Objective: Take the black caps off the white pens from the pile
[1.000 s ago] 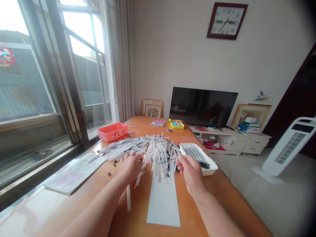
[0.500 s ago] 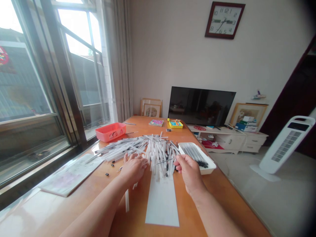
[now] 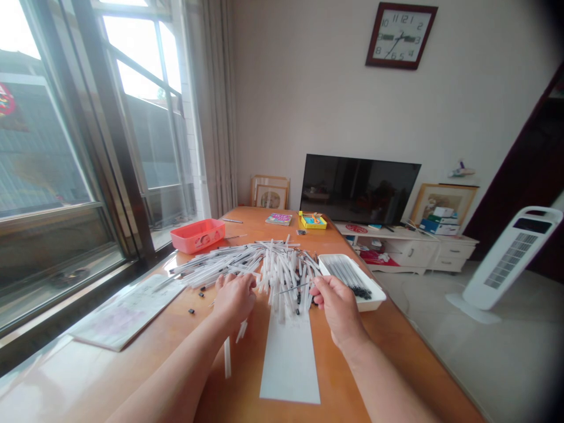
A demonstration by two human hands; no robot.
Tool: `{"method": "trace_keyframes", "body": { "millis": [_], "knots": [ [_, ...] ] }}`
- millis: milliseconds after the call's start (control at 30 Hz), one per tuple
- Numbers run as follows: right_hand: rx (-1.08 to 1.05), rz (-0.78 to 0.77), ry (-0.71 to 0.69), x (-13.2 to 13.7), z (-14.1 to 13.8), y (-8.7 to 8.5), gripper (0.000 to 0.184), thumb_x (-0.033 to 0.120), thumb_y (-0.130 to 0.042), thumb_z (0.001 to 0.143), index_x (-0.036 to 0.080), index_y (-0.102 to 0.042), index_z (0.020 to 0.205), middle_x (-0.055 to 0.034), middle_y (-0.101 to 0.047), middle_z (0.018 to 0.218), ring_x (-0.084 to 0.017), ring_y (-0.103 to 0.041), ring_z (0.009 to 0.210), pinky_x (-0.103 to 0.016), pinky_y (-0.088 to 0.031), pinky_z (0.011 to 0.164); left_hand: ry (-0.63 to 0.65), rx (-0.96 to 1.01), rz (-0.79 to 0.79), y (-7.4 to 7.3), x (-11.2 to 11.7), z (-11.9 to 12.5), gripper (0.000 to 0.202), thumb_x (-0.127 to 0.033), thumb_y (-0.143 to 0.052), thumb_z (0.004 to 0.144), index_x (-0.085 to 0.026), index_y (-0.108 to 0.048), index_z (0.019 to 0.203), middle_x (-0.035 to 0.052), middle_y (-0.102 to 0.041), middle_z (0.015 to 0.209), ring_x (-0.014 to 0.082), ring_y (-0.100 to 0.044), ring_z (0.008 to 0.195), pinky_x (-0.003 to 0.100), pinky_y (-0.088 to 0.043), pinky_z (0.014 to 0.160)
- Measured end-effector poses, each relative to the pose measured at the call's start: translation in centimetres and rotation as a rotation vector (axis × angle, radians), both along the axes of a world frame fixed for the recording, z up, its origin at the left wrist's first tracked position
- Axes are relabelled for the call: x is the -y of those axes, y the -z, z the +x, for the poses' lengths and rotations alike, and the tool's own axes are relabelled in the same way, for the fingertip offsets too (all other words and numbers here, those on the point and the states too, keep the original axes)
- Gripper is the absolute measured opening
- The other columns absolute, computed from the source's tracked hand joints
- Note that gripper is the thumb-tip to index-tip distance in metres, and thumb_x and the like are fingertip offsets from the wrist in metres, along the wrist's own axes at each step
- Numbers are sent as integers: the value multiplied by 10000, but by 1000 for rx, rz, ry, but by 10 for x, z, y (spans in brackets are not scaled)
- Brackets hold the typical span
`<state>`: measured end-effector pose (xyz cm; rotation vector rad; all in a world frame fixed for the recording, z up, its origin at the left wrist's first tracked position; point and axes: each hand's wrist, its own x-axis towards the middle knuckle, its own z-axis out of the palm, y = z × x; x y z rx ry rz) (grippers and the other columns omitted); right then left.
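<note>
Pale tubes (image 3: 284, 271) litter the brown tabletop (image 3: 337, 382); a far wall clock (image 3: 402, 36) bears "12". The right hand (image 3: 338, 311) pinches a thin rod (image 3: 291, 288); the left hand (image 3: 234, 299) curls, contents unclear.

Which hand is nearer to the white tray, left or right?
Right. The right hand, pinching a thin rod, is close by the white tray, at its near left corner. The left hand is farther off to the left, with clear tubes between it and the tray.
</note>
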<state>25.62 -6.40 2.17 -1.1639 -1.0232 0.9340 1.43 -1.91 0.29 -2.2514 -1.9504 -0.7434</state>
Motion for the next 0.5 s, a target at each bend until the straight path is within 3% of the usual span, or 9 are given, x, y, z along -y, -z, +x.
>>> {"method": "trace_keyframes", "body": {
  "millis": [200, 300, 400, 500],
  "knots": [
    [-14, 16, 8, -2, 1, 0, 322, 498, -662, 809, 176, -669, 821, -41, -672, 728, -139, -527, 637, -247, -427, 583, 32, 259, 35, -9, -5, -6, 244, -110, -505, 706, -218, -613, 896, 46, -646, 859, 208, -565, 810, 311, -378, 736],
    [-25, 7, 9, -1, 2, 0, 320, 498, -656, 817, 179, -667, 826, -39, -673, 728, -138, -531, 637, -240, -419, 570, 69, 596, 34, -13, -4, -8, 198, -159, -545, 706, -203, -630, 880, 12, -605, 766, 170, -545, 705, 276, -381, 651],
    [-29, 9, 13, -1, 2, 1, 315, 497, -654, 823, 182, -664, 820, -32, -675, 725, -128, -529, 632, -230, -409, 566, 142, 1018, -106, -16, -3, -7, 191, -236, -627, 700, -185, -647, 882, -18, -584, 695, 132, -511, 609, 253, -379, 591],
    [-44, 17, 11, -1, 2, 1, 311, 495, -658, 821, 184, -663, 812, -24, -673, 717, -120, -525, 621, -225, -408, 565, 220, 1290, -217, -19, -2, -7, 210, -249, -700, 671, -171, -655, 860, -29, -590, 671, 110, -522, 605, 239, -407, 607]
  ]
}}
